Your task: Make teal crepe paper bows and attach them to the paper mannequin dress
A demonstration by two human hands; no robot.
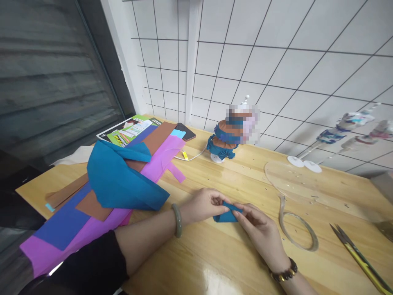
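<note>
The left hand [199, 207] and right hand [259, 227] are both closed to a pinch, gripping the upper edge of a folded blue paper [227, 217] just above the near-middle tabletop [190, 254]. Slack fingers could let the fold spring open; an uneven pull might crease it. To the right, the scissors' [356, 250] slightly parted blades could nick a straying wrist. Left, the large blue sheet [123, 184] might slide if the forearm bumps it.

The head-worn view looks forward and down, close over left hand [199, 208] and right hand [262, 233], across table [190, 258] to wall [276, 61]; perhaps a shutter [52, 73], dim, at left
</note>
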